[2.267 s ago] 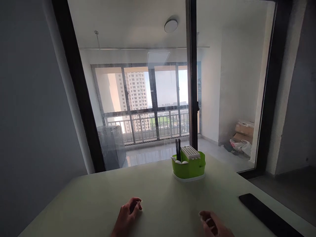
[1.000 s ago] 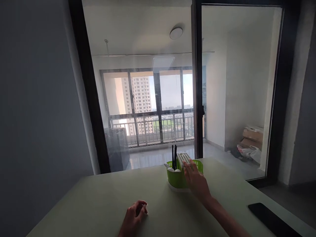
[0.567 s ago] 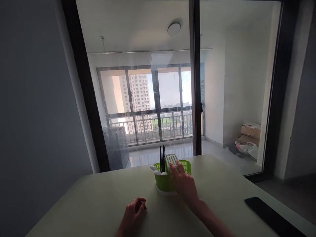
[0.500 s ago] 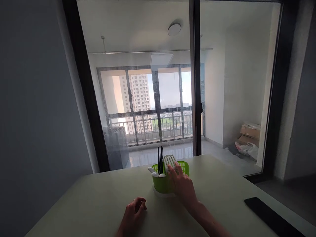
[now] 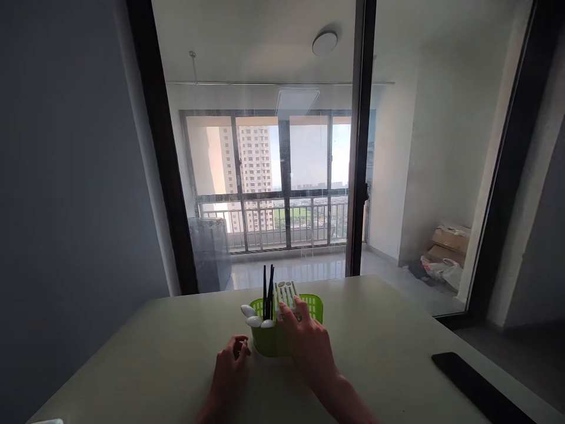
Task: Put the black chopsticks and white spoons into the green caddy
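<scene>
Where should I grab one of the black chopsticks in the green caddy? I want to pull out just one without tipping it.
Pinch a black chopstick by its bare upper end, coming straight down from above. They stand nearly upright at the left of the green caddy, tops clear of the rim; white spoons crowd lower left, and the right hand covers the caddy's right side.

A pale, matte table [image 5: 397,353] stretches in front of you to a glass sliding door. Near its middle sits a lime-green plastic cutlery caddy [image 5: 265,341] holding black chopsticks [image 5: 267,291] and white spoons [image 5: 253,318]. Your left hand [image 5: 229,362] rests curled on the tabletop just beside it. A flat black phone [image 5: 479,386] lies well apart, near the right edge.
</scene>
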`<state>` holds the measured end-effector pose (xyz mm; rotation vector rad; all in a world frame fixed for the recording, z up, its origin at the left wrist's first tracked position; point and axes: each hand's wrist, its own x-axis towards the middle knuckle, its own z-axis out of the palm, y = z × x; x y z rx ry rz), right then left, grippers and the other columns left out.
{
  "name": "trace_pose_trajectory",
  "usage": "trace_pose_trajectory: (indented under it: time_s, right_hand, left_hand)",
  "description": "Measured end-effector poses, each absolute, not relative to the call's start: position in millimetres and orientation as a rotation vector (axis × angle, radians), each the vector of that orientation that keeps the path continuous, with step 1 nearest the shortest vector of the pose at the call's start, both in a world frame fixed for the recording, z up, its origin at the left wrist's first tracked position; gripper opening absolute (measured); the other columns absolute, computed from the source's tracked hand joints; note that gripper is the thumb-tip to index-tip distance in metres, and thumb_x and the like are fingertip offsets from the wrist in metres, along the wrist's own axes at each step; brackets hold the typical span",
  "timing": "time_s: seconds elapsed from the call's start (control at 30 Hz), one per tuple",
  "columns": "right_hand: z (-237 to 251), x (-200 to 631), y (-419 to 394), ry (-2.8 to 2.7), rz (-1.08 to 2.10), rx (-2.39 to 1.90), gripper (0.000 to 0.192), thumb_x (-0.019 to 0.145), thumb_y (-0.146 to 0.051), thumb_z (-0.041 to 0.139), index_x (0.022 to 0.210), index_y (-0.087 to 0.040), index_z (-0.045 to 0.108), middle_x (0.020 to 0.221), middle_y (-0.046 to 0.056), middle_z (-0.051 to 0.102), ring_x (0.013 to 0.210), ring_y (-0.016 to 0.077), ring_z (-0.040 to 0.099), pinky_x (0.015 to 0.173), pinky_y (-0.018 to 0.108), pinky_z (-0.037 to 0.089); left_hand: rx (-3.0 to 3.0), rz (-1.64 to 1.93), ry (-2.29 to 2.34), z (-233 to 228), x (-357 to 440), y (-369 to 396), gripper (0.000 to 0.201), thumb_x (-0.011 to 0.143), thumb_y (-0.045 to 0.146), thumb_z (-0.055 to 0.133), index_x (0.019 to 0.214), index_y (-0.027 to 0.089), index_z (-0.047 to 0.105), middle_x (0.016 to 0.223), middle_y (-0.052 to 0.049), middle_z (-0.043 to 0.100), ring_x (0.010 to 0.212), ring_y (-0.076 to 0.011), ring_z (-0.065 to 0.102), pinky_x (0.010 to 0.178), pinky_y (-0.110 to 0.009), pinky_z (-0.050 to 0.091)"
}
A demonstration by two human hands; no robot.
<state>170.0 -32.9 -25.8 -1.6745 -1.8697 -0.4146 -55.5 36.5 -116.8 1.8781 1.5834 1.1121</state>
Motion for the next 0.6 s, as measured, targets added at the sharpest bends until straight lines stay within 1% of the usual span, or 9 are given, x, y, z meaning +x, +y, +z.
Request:
trace_pose_trajectory:
  time_s: [0.2, 0.37, 0.43, 0.47, 0.53, 0.6]
  right_hand:
    - [-26, 171, -38, -1.874, -0.353, -1.648, 0.038, 0.102, -0.027, 0.045, 0.138, -0.032, 0.055, 0.143, 0.015, 0.054, 0.087, 0.0226, 0.073, 0.07, 0.037, 0.061]
    - [-30, 172, -45, -1.878, -0.235, -1.568, 0.048, 0.096, -0.032, 0.057, 0.143, -0.032, 0.049, 0.151, 0.016, 0.046, 0.109, 0.0301, 0.068, 0.079, 0.043, 0.061]
    - [-34, 175, -52, -1.859, -0.188, -1.517, 0.05, 0.096, -0.032, 0.058, 0.144, -0.033, 0.048, 0.154, 0.014, 0.042, 0.116, 0.0312, 0.065, 0.083, 0.044, 0.061]
    - [-37, 177, -56, -1.836, -0.17, -1.484, 0.05, 0.096, -0.032, 0.056, 0.145, -0.034, 0.046, 0.156, 0.013, 0.04, 0.12, 0.0311, 0.063, 0.084, 0.044, 0.061]
    - [-47, 182, -68, -1.759, -0.13, -1.414, 0.05, 0.098, -0.033, 0.052, 0.147, -0.036, 0.043, 0.157, 0.01, 0.038, 0.124, 0.0288, 0.06, 0.082, 0.039, 0.062]
    - [-62, 189, -80, -1.645, -0.073, -1.366, 0.049, 0.099, -0.034, 0.048, 0.148, -0.036, 0.042, 0.156, 0.01, 0.039, 0.118, 0.0249, 0.064, 0.074, 0.032, 0.063]
  left_hand:
    - [1.901, 1.11, 1.591, -122, -58, 42, 0.034, 0.087, 0.045, 0.046, 0.1, 0.022, 0.066, 0.078, -0.003, 0.075, 0.075, -0.0217, 0.072, 0.07, -0.028, 0.052]
    - [1.893, 1.151, 1.546, -124, -58, 43, 0.037, 0.086, 0.051, 0.048, 0.099, 0.022, 0.066, 0.08, -0.004, 0.076, 0.077, -0.0236, 0.073, 0.07, -0.03, 0.054]
    - [1.889, 1.151, 1.548, -123, -58, 42, 0.037, 0.086, 0.052, 0.049, 0.099, 0.022, 0.066, 0.079, -0.004, 0.076, 0.077, -0.024, 0.073, 0.071, -0.03, 0.054]
    - [1.89, 1.148, 1.554, -122, -58, 41, 0.037, 0.086, 0.051, 0.048, 0.099, 0.022, 0.066, 0.079, -0.004, 0.076, 0.077, -0.0239, 0.073, 0.071, -0.03, 0.054]
    - [1.896, 1.138, 1.561, -120, -56, 40, 0.037, 0.087, 0.05, 0.048, 0.1, 0.022, 0.067, 0.079, -0.004, 0.076, 0.077, -0.0237, 0.073, 0.071, -0.03, 0.054]
    - [1.902, 1.125, 1.56, -118, -55, 38, 0.037, 0.087, 0.05, 0.047, 0.1, 0.022, 0.067, 0.081, -0.005, 0.076, 0.078, -0.0236, 0.073, 0.071, -0.029, 0.054]
